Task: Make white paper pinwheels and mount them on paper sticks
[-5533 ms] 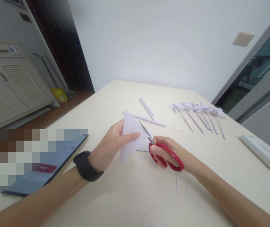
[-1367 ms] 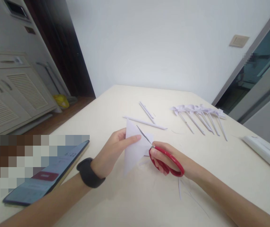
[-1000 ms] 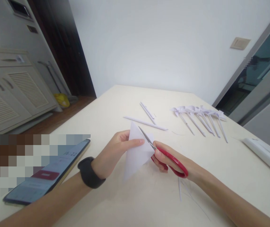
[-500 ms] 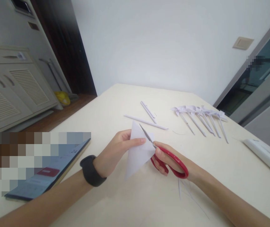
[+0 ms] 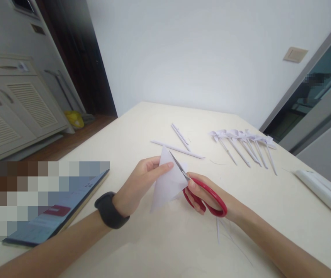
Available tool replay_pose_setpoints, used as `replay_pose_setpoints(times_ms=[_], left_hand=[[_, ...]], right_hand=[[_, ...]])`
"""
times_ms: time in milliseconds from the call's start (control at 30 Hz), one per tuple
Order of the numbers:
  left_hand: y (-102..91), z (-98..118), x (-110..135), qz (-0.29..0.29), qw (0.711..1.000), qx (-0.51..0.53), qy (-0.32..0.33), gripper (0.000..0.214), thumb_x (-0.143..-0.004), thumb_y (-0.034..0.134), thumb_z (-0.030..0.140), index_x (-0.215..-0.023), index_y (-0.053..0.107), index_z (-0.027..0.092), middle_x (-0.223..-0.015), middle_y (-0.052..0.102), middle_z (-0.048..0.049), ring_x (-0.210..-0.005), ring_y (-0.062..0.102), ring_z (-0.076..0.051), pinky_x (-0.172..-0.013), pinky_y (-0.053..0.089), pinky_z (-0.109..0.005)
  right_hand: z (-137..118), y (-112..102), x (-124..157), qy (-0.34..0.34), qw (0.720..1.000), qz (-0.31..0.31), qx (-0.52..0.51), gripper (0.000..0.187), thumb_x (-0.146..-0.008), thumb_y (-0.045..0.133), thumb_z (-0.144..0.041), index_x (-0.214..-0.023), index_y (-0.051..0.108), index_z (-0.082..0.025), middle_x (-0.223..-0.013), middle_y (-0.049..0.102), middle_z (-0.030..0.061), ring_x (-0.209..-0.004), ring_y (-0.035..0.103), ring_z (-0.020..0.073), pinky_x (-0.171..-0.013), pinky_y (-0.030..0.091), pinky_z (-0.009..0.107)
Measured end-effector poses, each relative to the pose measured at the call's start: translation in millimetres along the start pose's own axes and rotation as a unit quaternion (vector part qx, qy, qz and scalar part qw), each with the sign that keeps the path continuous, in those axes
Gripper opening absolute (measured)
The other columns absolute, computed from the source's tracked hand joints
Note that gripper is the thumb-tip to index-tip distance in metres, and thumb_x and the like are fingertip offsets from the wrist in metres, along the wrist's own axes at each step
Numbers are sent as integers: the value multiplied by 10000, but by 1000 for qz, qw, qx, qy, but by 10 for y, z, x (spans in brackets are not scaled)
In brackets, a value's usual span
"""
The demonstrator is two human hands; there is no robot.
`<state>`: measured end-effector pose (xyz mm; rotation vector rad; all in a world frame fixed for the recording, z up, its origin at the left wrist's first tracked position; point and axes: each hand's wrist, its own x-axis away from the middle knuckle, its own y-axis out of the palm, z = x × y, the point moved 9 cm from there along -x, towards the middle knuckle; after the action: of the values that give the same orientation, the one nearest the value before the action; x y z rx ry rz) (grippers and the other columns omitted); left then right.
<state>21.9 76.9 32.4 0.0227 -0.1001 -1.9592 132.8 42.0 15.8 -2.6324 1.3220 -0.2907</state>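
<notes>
My left hand [image 5: 138, 183] pinches a folded white paper triangle [image 5: 165, 185] just above the cream table [image 5: 142, 127], thumb on the near face. A black band sits on that wrist. My right hand [image 5: 211, 199] grips red-handled scissors [image 5: 204, 191], fingers through the loops. The blades point up and left and lie across the paper's upper right edge, nearly closed.
A phone [image 5: 52, 210] lies at the table's left edge. Rolled paper sticks [image 5: 179, 148] lie behind the hands, and several paper pinwheels [image 5: 243, 141] lie in a row at the back right. A white box [image 5: 323, 191] sits far right. Thin paper slivers [image 5: 226, 231] lie under my right forearm.
The paper has turned a little in my left hand and the scissors have shifted along its edge. The view has swayed slightly. Everything else on the table stays put.
</notes>
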Motion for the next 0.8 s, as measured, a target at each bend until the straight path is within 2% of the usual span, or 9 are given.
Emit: replay_pose_setpoints(times_ms=[167, 300, 433, 800], left_hand=[[-7, 17, 15, 3, 1000, 9, 3, 293, -822, 560, 358, -1039, 657, 186, -1004, 695, -78, -875, 629, -266, -763, 489, -369], [72, -28, 41, -16, 999, 27, -21, 308, -810, 568, 386, -1009, 664, 172, -983, 702, -90, -857, 645, -280, -755, 500, -384], [83, -28, 43, -8, 1000, 23, -18, 324, -787, 591, 402, -995, 667, 165, -964, 709, -94, -841, 652, -286, -736, 507, -382], [63, -49, 32, -18, 1000, 15, -20, 281, -805, 569, 391, -953, 661, 171, -954, 691, -91, -841, 633, -271, -747, 489, -390]], right_hand=[[-13, -6, 10, 7, 1000, 18, -1, 379, -888, 352, -550, -745, 368, -199, -573, 454, -41, -462, 380, 81, -442, 285, 210], [-55, 13, 26, 8, 1000, 18, -4, 353, -890, 369, -534, -772, 362, -201, -624, 447, -36, -501, 381, 81, -460, 288, 212], [-58, 19, 33, 12, 1000, 13, -5, 357, -891, 365, -534, -772, 371, -197, -639, 456, -28, -514, 385, 85, -464, 297, 218], [3, 39, -4, -4, 1000, 1, -6, 387, -892, 337, -551, -759, 384, -191, -571, 469, -42, -478, 430, 82, -454, 325, 208]])
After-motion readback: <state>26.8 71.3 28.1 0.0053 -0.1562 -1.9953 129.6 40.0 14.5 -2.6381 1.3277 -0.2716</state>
